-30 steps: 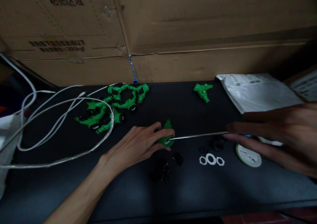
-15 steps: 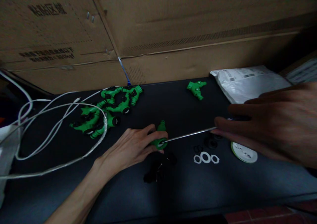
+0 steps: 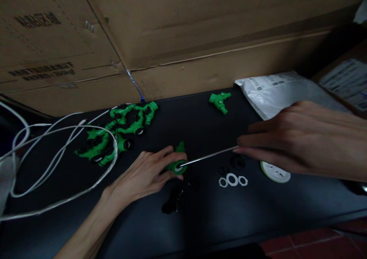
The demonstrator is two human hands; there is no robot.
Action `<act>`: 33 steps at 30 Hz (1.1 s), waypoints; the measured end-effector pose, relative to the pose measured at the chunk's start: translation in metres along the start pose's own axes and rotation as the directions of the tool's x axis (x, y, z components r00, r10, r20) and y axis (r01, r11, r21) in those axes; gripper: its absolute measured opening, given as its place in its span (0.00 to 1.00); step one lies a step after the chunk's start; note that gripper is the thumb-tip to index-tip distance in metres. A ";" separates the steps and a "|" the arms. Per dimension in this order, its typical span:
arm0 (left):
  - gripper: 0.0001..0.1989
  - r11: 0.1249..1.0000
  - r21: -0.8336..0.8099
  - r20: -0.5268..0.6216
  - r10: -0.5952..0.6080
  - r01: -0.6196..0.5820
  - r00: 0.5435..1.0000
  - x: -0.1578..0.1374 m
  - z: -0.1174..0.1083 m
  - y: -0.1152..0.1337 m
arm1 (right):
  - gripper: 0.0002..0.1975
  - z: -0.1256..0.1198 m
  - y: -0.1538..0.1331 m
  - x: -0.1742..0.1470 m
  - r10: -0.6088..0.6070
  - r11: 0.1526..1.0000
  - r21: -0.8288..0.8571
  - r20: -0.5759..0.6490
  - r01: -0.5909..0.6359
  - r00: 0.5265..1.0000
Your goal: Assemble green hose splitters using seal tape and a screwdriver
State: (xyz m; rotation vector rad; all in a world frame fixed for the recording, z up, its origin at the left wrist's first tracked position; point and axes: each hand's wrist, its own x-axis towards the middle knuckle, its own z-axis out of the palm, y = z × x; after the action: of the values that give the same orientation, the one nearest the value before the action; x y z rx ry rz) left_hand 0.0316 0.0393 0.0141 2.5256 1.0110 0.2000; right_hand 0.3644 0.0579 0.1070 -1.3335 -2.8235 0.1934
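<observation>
My left hand (image 3: 151, 169) is closed around a green Y-shaped hose splitter (image 3: 180, 147), its round opening turned to the right. My right hand (image 3: 286, 140) grips a screwdriver (image 3: 212, 156); its thin metal shaft runs left and its tip sits in the splitter's opening. The fingers hide the handle. Below the shaft lie white rings (image 3: 232, 179) and dark rings (image 3: 237, 161). A round white lid-like dish (image 3: 275, 172) with small metal bits rests under my right hand. Small black parts (image 3: 172, 202) lie just below my left hand, hard to make out.
Several green splitters (image 3: 132, 125) with black fittings are heaped at the left, beside looped white cables (image 3: 63, 152). Another green splitter (image 3: 220, 101) lies at the back. A white plastic parcel (image 3: 266, 94) is at the back right. A large cardboard box (image 3: 186, 33) stands behind the black table (image 3: 229, 220).
The whole view has shifted, so most things sit further left. The screwdriver tip remains in the splitter's opening, and both hands keep their hold.
</observation>
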 end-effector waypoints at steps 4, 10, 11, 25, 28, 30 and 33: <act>0.18 1.000 -0.023 0.001 -0.015 0.015 1.000 0.000 0.001 -0.003 | 0.36 0.006 0.012 0.003 -0.184 0.983 0.027 0.114 0.182 0.976; 0.20 0.997 -0.045 0.020 -0.064 0.065 0.998 -0.001 0.001 -0.006 | 0.28 0.013 0.019 0.007 -0.192 0.979 0.080 0.091 0.185 0.977; 0.20 0.997 -0.041 0.019 -0.072 0.072 0.997 -0.001 0.001 -0.007 | 0.26 0.014 0.020 0.007 -0.188 0.980 0.081 0.087 0.181 0.978; 0.19 0.948 -0.314 -0.014 -0.068 0.060 0.998 0.004 -0.004 -0.008 | 0.26 0.018 0.012 0.006 -0.130 0.988 0.097 0.066 0.123 0.989; 0.18 0.908 -0.410 0.006 -0.091 0.086 0.996 0.004 -0.004 -0.007 | 0.33 0.017 0.008 0.004 -0.164 0.986 0.024 0.013 0.163 0.986; 0.17 0.876 -0.470 0.024 -0.107 0.106 0.994 0.004 -0.004 -0.007 | 0.34 0.018 0.005 0.003 -0.170 0.985 -0.004 -0.011 0.170 0.985; 0.17 0.843 -0.523 0.043 -0.119 0.123 0.992 0.003 -0.003 -0.007 | 0.33 0.022 0.003 0.001 -0.150 0.987 0.053 -0.002 0.150 0.989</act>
State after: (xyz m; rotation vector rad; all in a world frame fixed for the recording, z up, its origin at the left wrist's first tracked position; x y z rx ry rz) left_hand 0.0286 0.0475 0.0137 1.9559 0.9514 0.3733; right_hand 0.3644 0.0587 0.0852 -1.1052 -2.8827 0.2644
